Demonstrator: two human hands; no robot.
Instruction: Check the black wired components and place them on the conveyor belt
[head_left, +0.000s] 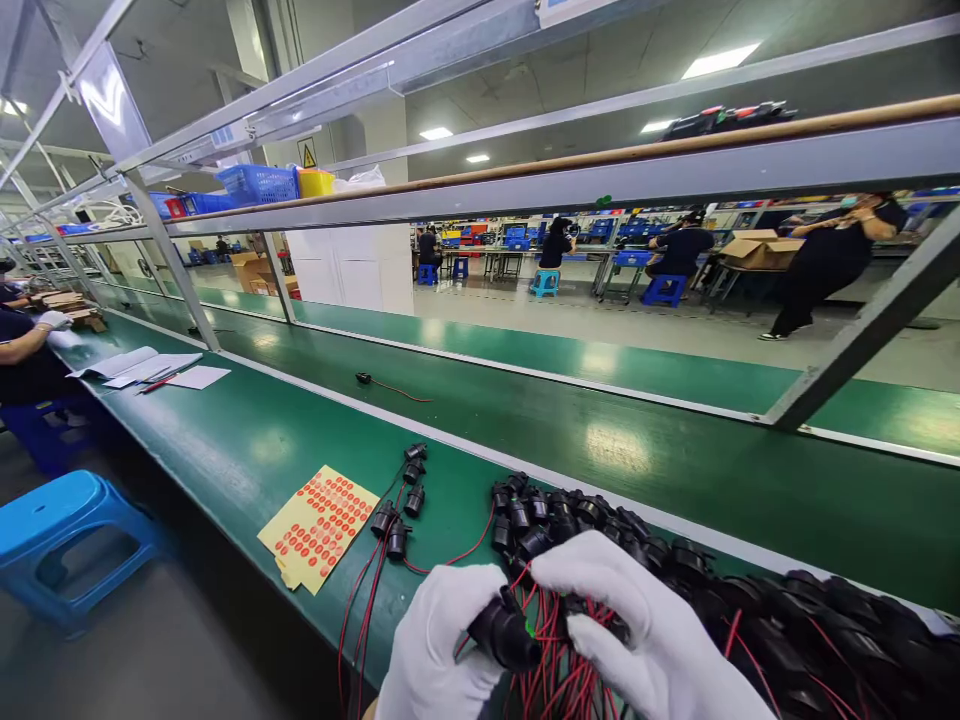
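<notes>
My left hand (448, 640), in a white glove, is closed round a black cylindrical wired part (504, 632) with a bit of green on its rim. Just to its right, my right hand (637, 620), also gloved, is curved with thumb and fingers apart, over a bundle of red wires (559, 660). A pile of similar black parts (780, 610) lies behind and beside the right hand. Several more black parts (397, 538) with red leads rest to the left, next to a yellow sheet of round red stickers (322, 525).
A green conveyor belt (510, 410) runs behind the bench, with one wired part (364, 378) on it. Metal posts (862, 325) carry a shelf above. Papers (157, 367), a blue stool (60, 520) and a seated co-worker (26, 345) are at left.
</notes>
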